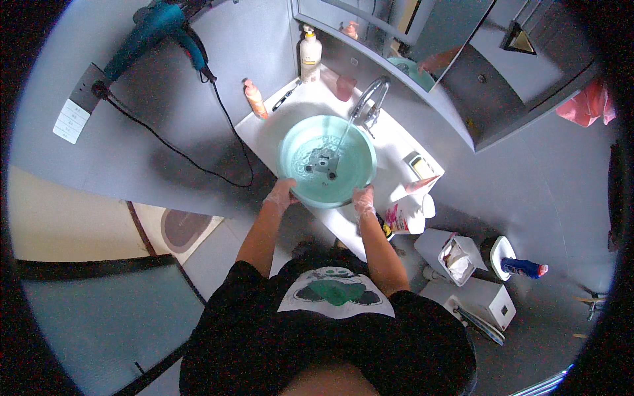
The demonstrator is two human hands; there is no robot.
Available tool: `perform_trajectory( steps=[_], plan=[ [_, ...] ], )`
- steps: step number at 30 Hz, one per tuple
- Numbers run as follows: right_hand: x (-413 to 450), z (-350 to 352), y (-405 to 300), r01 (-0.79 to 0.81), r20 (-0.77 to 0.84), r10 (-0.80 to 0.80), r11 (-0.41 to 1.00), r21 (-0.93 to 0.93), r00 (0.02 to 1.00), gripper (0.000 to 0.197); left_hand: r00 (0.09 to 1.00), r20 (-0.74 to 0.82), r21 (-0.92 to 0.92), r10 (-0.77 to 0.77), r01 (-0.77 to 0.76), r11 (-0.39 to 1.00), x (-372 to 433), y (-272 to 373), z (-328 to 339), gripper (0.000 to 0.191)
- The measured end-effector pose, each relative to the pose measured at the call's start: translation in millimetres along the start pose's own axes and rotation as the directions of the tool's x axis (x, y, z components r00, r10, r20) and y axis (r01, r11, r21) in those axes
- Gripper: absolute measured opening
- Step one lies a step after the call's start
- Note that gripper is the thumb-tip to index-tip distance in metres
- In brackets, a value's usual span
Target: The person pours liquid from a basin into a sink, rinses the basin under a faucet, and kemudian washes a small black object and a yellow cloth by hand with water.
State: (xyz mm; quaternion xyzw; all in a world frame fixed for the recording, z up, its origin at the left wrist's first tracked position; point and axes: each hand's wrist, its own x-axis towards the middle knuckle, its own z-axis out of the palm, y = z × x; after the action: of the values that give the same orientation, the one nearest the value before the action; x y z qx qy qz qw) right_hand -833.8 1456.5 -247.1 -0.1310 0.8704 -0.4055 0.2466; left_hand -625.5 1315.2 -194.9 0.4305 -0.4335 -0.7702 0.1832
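Observation:
A round mint-green plastic basin (359, 171) rests over the white washbasin counter (292, 106), with water in it and a cartoon animal face printed on its bottom. From the chrome faucet (369, 111) a thin stream runs into it. My left hand (283, 194), in a clear disposable glove, grips the basin's near left rim. On the near right, my right hand (364, 199) holds the rim too, gloved the same way. Some fingers of both hands are hidden under or behind the basin wall.
A white pump bottle (310, 57), an orange pump bottle (255, 100) and a dark-handled razor or brush (286, 97) stand or lie at the back left. Right of the basin are a soap dish (419, 166) and a white jug (408, 215). A teal hair dryer (153, 37) hangs at left, its cord dangling.

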Motion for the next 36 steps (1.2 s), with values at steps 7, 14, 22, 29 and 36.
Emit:
perform_trajectory(
  steps=[7,14,22,29,36],
  plan=[
    [-11.8,-4.3,-14.1,0.078,0.004,-0.078,0.995,0.070,0.997,0.043,0.996,-0.002,-0.067,-0.084,0.084,0.994,9.3,-6.0,-8.9,0.044],
    [-1.5,-3.5,-0.3,0.044,-0.055,-0.040,0.997,0.069,0.998,0.039,0.968,0.215,0.214,0.130,-0.176,0.961,14.5,-14.4,-13.0,0.058],
    [-22.6,-24.4,-41.3,-0.004,0.281,0.036,0.994,-0.113,0.959,0.049,0.993,0.028,0.121,0.115,-0.118,0.986,-7.0,9.8,5.2,0.039],
    [-5.8,-2.5,-9.0,0.098,-0.006,-0.098,0.995,-0.008,0.995,0.043,0.983,0.046,-0.115,-0.175,0.179,0.977,3.4,7.6,-5.1,0.040],
    [48.9,-15.2,-17.7,0.175,-0.143,-0.189,0.979,-0.108,0.971,0.041,0.991,0.030,-0.065,-0.132,0.134,0.989,3.4,3.4,-0.7,0.041]
  ],
)
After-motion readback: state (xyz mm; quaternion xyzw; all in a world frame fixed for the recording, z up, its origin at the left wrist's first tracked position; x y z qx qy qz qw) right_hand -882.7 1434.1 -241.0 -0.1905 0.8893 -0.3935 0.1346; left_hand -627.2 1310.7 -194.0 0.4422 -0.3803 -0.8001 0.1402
